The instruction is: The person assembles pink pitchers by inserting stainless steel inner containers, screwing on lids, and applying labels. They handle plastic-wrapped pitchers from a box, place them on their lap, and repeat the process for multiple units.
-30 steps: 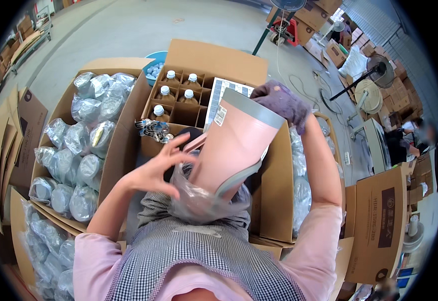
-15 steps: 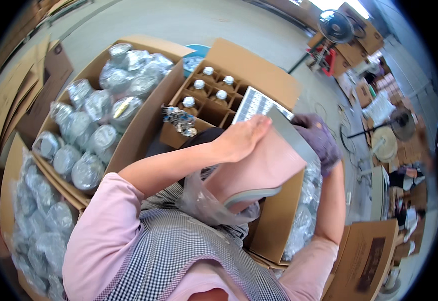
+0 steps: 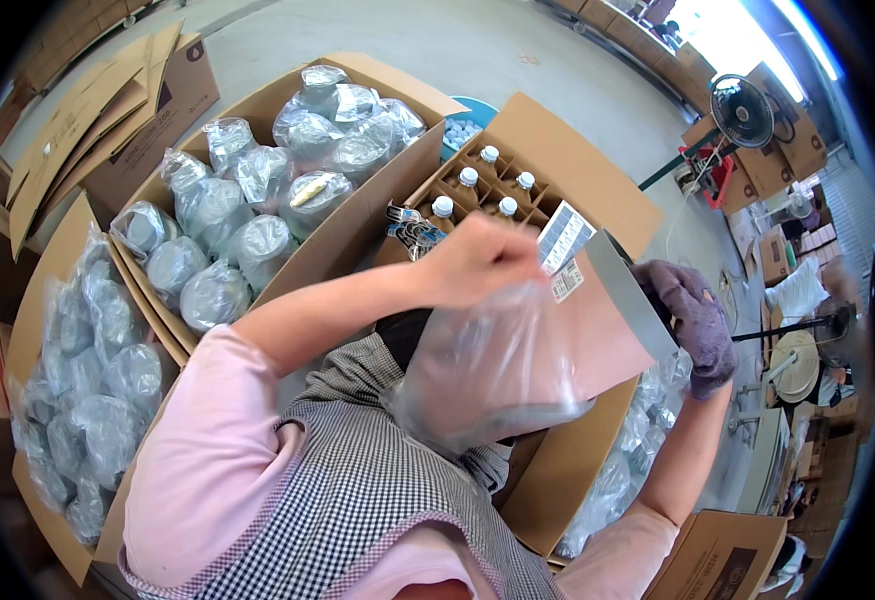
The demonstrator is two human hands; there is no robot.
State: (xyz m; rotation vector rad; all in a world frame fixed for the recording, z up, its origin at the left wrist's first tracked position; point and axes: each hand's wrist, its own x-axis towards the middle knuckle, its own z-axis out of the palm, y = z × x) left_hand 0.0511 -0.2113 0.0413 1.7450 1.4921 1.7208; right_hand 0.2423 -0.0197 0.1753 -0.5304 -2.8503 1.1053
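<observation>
In front of my chest is what looks like a pink rubber boot (image 3: 602, 335) with a grey top band, tilted with its top to the upper right. A clear plastic bag (image 3: 487, 360) covers its lower part. My bare left hand (image 3: 482, 262) is closed on the bag's edge, partway up the pink side. My right hand (image 3: 692, 320), in a purple-grey glove, grips the grey top rim; some fingertips are hidden behind it. A small white label (image 3: 566, 281) sits on the pink side, beside a printed white sheet (image 3: 564, 237). Behind stands a divided carton (image 3: 582, 165) with several white-capped bottles (image 3: 467, 178).
Open cartons on the left (image 3: 357, 215) hold several items in clear plastic (image 3: 212, 210). Flattened cardboard (image 3: 87, 120) leans at the far left. Metal clips (image 3: 415, 232) hang at the divided carton's corner. A blue tub (image 3: 467, 120) and a standing fan (image 3: 742, 110) are farther back.
The clear bag has been drawn up over the lower part of the pink boot. My left hand has closed on the bag's edge. The view has shifted, so surroundings appear farther right.
</observation>
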